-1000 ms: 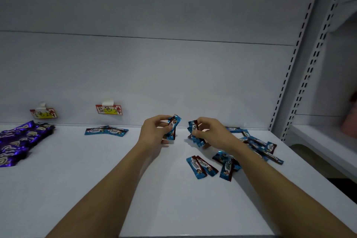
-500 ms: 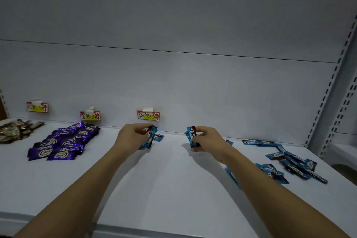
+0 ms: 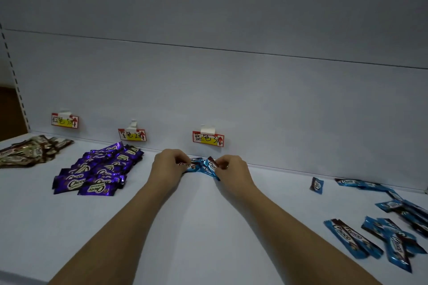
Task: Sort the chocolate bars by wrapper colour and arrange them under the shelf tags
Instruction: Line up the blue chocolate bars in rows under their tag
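Note:
My left hand (image 3: 167,165) and my right hand (image 3: 231,167) each pinch blue-wrapped chocolate bars (image 3: 203,166) low on the white shelf (image 3: 196,227), right under the third shelf tag (image 3: 208,139). The bars meet between my fingertips and touch the shelf by the back wall. A neat pile of purple bars (image 3: 97,172) lies under the middle tag (image 3: 132,134). Brown and silver bars (image 3: 27,151) lie under the left tag (image 3: 65,120). Several loose blue bars (image 3: 379,231) are scattered at the right, with one alone (image 3: 316,185).
The white back panel (image 3: 231,88) rises straight behind the tags. A perforated upright (image 3: 16,81) marks the shelf's left end. The shelf's front edge runs along the bottom left.
Both hands moved left and down with their blue bars, from above the shelf to the spot under the third tag. My view swung left, bringing the brown pile fully into sight.

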